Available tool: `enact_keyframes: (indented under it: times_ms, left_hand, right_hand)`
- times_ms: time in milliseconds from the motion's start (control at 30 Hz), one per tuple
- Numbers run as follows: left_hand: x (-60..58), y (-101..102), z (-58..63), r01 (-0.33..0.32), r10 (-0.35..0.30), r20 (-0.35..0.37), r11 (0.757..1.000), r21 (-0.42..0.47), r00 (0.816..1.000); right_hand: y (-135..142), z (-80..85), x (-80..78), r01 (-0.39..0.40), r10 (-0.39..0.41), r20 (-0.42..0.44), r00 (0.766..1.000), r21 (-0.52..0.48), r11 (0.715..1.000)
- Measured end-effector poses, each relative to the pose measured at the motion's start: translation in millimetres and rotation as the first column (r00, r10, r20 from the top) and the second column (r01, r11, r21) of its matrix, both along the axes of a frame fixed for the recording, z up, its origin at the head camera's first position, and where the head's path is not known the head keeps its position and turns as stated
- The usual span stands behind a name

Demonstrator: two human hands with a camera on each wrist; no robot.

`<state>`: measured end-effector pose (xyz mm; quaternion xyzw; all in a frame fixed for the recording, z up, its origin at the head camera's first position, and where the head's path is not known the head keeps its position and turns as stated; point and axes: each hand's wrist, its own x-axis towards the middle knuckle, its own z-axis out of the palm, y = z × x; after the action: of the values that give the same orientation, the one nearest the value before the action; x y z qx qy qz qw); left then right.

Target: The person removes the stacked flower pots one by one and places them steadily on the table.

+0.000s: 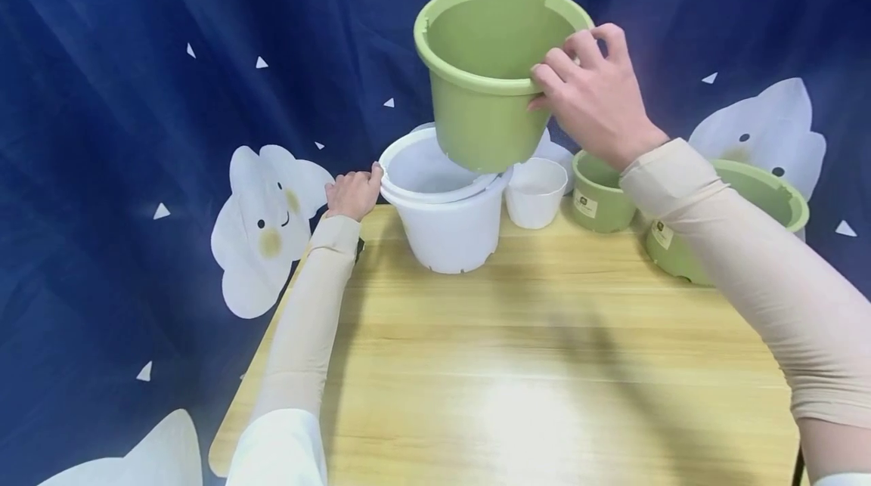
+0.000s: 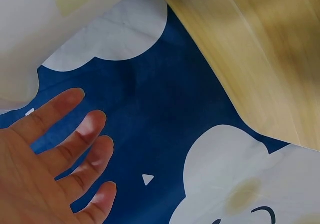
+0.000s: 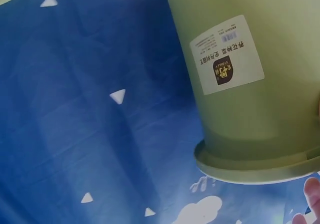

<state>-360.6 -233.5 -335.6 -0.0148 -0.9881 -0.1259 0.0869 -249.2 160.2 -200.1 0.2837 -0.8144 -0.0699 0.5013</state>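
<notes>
A large green flowerpot [image 1: 486, 112] is held up in the air by my right hand [image 1: 592, 89], which grips its rim at the right side. In the right wrist view this flowerpot [image 3: 250, 114] shows a pale printed label. Below it, on the table, stand white flowerpots [image 1: 452, 233], seemingly nested, as two rims show. My left hand [image 1: 355, 193] is at their left side, its thumb by the rim. In the left wrist view the fingers [image 2: 87, 156] are extended and spread, apart from the white wall.
A small white pot [image 1: 536, 195], a small green pot [image 1: 602, 202] and a wider green pot [image 1: 769, 195] stand along the back of the wooden table [image 1: 476, 350]. My right forearm partly covers the green ones. Behind hangs a dark blue curtain [image 1: 136, 93] with cloud prints.
</notes>
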Motion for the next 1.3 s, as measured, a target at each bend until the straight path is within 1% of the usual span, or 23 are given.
enact_keyframes:
  times_ms: [200,267,433,533,700,867,1067,1300]
  left_hand:
    - [2.1,-7.7,-1.8,-0.018,0.018,0.0,1.0,0.004,1.0]
    - [2.3,-8.4,-1.4,-0.013,0.013,0.002,1.0,0.006,1.0]
    - [2.9,-12.7,-0.7,-0.015,0.015,0.005,1.0,0.002,1.0]
    - [2.7,-14.4,-0.7,-0.021,0.021,0.006,1.0,-0.003,1.0]
    - [2.0,-16.2,-1.4,-0.021,0.021,0.004,1.0,0.001,1.0]
    - [1.9,-17.4,-2.8,-0.018,0.018,-0.008,1.0,0.006,1.0]
    - [5.9,-17.2,-2.2,-0.014,0.015,-0.02,1.0,0.008,1.0]
    - [9.5,-16.7,-0.8,-0.017,0.017,-0.026,1.0,0.011,1.0]
  right_hand:
    - [19.5,-9.1,4.0,0.014,-0.014,-0.004,1.0,-0.021,1.0]
    - [27.0,-14.1,5.5,0.007,-0.007,-0.003,1.0,-0.036,0.999]
    - [41.6,-26.6,8.0,-0.041,0.04,-0.009,0.999,-0.11,0.993]
    - [49.4,-33.2,11.2,-0.047,0.046,-0.007,0.999,-0.129,0.991]
    - [63.2,-46.4,19.9,-0.033,0.034,0.001,0.999,-0.105,0.994]
    - [74.5,-60.1,29.4,-0.036,0.033,-0.048,0.998,-0.063,0.997]
    - [82.6,-77.4,40.0,-0.061,0.056,-0.092,0.994,-0.054,0.997]
    - [85.6,-93.1,59.1,-0.088,0.081,-0.129,0.988,-0.048,0.995]
